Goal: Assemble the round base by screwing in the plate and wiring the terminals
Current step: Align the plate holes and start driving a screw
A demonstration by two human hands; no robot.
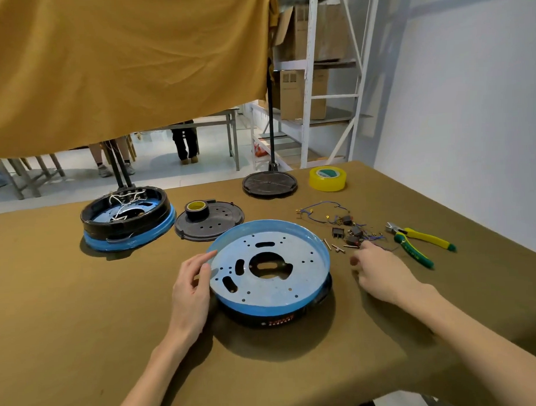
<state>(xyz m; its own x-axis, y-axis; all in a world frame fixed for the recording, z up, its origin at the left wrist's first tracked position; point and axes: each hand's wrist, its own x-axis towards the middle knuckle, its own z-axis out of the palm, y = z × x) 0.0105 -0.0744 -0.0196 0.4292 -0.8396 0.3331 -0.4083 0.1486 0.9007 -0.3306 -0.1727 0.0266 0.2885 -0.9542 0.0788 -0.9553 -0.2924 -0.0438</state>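
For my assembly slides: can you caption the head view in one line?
Left hand steadies the round base while the right hand reaches for screws beside the pliers.

Red lettering on the round base [278, 319] is too blurred to read.

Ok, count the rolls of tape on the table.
2. A yellow tape roll lies at the far right of the table, beside the round black lid. A black tape roll sits on the perforated black cover.
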